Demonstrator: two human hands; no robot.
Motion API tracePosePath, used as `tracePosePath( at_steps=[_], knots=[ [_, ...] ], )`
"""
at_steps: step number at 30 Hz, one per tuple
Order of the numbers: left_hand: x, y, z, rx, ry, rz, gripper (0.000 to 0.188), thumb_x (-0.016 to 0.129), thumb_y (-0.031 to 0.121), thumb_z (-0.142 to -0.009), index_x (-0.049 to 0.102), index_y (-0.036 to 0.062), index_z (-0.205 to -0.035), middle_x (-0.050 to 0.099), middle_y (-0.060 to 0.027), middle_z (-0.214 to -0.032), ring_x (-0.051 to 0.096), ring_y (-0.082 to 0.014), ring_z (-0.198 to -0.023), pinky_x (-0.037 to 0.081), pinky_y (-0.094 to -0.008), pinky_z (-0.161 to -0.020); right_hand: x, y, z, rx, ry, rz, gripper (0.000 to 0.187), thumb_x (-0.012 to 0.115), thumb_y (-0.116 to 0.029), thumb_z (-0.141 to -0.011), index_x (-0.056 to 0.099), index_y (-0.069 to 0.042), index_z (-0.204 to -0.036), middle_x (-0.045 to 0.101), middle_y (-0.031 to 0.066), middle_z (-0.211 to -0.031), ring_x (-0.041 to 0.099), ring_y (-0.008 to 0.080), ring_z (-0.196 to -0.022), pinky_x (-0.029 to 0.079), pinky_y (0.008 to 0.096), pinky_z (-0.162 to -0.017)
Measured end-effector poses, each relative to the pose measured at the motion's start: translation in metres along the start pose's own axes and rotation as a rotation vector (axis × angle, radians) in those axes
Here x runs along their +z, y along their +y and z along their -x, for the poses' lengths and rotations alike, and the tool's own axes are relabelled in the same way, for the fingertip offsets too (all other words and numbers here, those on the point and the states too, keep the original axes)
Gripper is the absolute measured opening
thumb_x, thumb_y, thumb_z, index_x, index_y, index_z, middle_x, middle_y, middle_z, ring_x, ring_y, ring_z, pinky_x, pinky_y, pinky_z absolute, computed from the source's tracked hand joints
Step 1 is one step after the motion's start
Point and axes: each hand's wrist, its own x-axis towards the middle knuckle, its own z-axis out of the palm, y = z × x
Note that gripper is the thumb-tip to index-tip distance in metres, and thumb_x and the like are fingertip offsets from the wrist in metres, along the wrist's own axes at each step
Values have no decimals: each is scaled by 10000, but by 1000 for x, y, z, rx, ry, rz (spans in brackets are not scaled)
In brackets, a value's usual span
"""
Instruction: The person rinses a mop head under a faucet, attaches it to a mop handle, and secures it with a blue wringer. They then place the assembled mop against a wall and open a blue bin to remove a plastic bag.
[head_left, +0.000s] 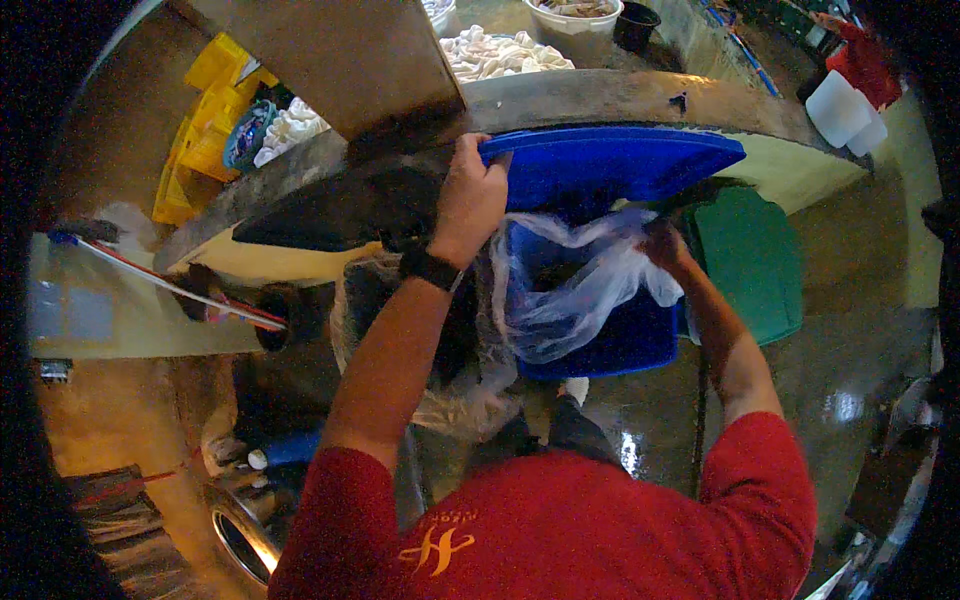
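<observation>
A blue wheeled bin stands in front of me with its lid (610,160) raised against a low wall. My left hand (470,200) has its fingers closed round the lid's left corner. A clear plastic bag (565,320) hangs bunched over the mouth of the bin's body (645,345), hiding part of the inside. My right hand (667,248) is closed on the bag's gathered edge at the bin's right side; its fingertips are partly hidden by dark blur.
Left of the blue bin is a black bin with a raised lid (315,215) and clear liner. A green bin (750,265) stands close on the right. White cloths (505,55) lie behind the low wall (640,88). Long-handled tools (180,285) lean at left. The floor looks wet.
</observation>
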Motion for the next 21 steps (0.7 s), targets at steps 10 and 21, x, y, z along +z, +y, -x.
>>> tracePosePath(
  at_steps=[10, 21],
  knots=[
    [-4, -28, -5, 95, -39, 65, 663, 784, 330, -877, 491, -53, -1333, 632, -291, -1281, 611, -432, -1207, 483, -482, -1022, -128, -196, -59, 559, 71, -958, 242, 720, -226, -940, 670, -64, -1113, 692, 30, -971, 618, 151, -835, 514, 323, -764],
    [-19, -46, 151, 192, -215, 485, 378, 621, 269, -978, 657, 39, -1275, 681, -113, -1266, 631, -223, -1157, 510, -359, -988, -167, -293, -115, 226, -66, -1138, 287, 685, -161, -962, 660, -38, -1220, 710, 58, -1097, 671, 145, -954, 550, 312, -872]
  ],
)
